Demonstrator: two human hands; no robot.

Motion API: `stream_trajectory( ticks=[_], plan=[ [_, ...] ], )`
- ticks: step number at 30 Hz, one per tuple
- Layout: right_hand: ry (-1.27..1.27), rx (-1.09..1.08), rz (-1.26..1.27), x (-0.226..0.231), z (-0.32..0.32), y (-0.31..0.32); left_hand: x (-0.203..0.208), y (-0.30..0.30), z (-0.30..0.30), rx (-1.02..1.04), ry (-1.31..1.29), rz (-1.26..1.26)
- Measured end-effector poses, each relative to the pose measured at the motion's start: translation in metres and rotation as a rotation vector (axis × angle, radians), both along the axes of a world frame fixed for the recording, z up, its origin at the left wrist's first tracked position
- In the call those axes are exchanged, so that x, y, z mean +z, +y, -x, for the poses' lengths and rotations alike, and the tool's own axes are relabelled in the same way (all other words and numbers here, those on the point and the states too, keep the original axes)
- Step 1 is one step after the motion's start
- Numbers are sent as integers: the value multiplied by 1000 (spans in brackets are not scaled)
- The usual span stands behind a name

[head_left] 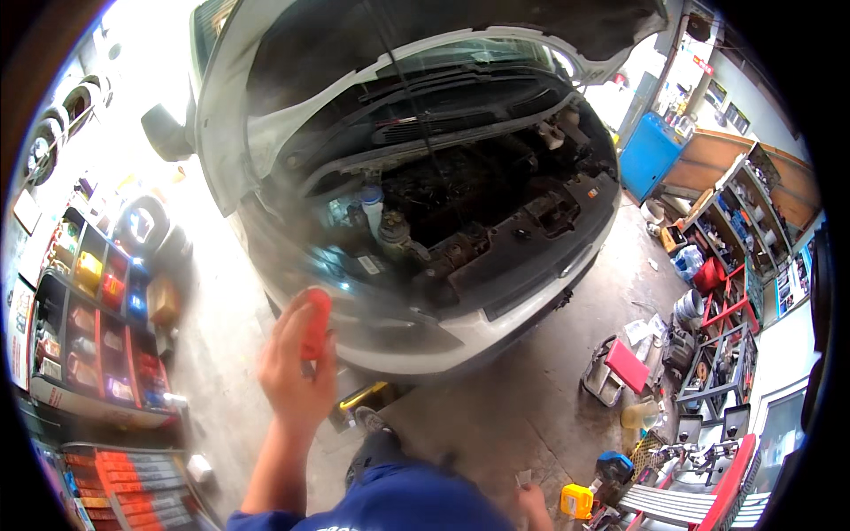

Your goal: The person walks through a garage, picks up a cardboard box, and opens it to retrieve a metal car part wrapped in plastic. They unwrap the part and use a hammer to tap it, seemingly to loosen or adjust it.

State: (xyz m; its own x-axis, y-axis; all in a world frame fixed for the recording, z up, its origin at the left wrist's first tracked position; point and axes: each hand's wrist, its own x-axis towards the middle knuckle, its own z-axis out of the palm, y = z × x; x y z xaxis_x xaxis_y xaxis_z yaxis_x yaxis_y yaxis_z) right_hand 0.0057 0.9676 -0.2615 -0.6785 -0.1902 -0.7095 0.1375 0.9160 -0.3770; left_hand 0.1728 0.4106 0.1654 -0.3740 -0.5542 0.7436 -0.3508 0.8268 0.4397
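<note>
- The left hand (297,367) is curling its fingers around a small red object (316,323), holding it upright, long axis vertical.
- The open engine bay (460,203) is lying just beyond and right of it.
- The right hand (534,506) is hanging low, far away, its closure unclear.

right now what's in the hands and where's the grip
The left hand holds a small red object by its lower part. The right hand is mostly out of view; cannot tell.

The left hand (297,367) holds a red tool (316,324) before an open-hooded white car (460,332).
</note>
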Motion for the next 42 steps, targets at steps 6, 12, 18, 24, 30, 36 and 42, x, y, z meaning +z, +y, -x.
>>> stream_trajectory(
  ticks=[6,12,18,24,30,36,42],
  plan=[
    [-20,-644,300,-10,6,91,17,59,42,-114,59,205],
    [-178,-745,230,-47,-8,112,20,53,60,-49,-9,178],
    [-278,-697,157,-66,0,88,-5,16,85,-52,-23,109],
    [-139,-234,64,-17,93,31,-21,-35,110,-17,-27,101],
    [41,-471,244,-27,215,-23,-37,-82,110,27,17,39],
    [-111,-370,277,-7,243,-107,-42,-105,107,96,150,66],
    [-216,-261,152,-18,248,-120,-36,-105,107,155,134,16]
  ],
)
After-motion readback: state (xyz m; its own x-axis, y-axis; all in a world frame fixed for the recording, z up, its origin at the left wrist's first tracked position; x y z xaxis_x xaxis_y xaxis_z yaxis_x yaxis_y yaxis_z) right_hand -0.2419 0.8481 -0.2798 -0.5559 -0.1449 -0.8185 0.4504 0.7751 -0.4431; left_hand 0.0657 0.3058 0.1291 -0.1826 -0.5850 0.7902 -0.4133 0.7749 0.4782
